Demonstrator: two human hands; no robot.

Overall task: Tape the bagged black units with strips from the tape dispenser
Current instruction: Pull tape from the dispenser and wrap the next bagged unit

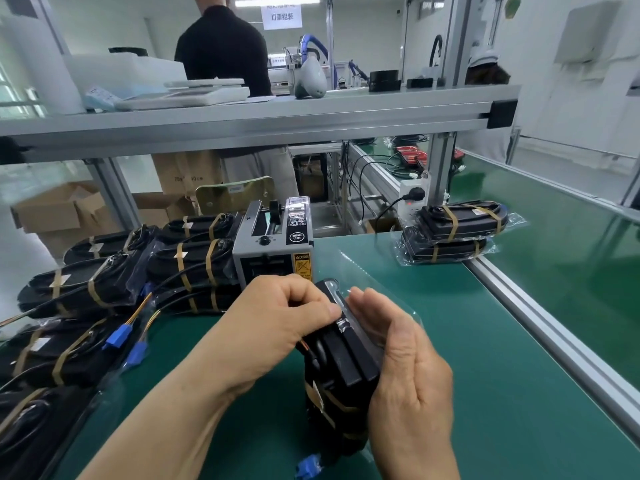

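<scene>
A black unit in a clear bag (341, 362) stands tilted on the green mat in front of me. My left hand (277, 320) grips its top edge, fingers curled, thumb pressing the folded bag flap. My right hand (405, 372) lies flat against the unit's right side with straight fingers, holding the bag flap (375, 289) down. The grey tape dispenser (275, 244) stands just behind my hands; no strip is clearly visible at its mouth. I cannot tell whether a tape strip is under my left thumb.
Several bagged black units with tan bands and blue connectors (114, 282) are piled at the left. Two more bagged units (453, 233) lie stacked at the back right beside the conveyor belt (561, 265). A person (225, 50) stands behind the aluminium shelf (259, 112).
</scene>
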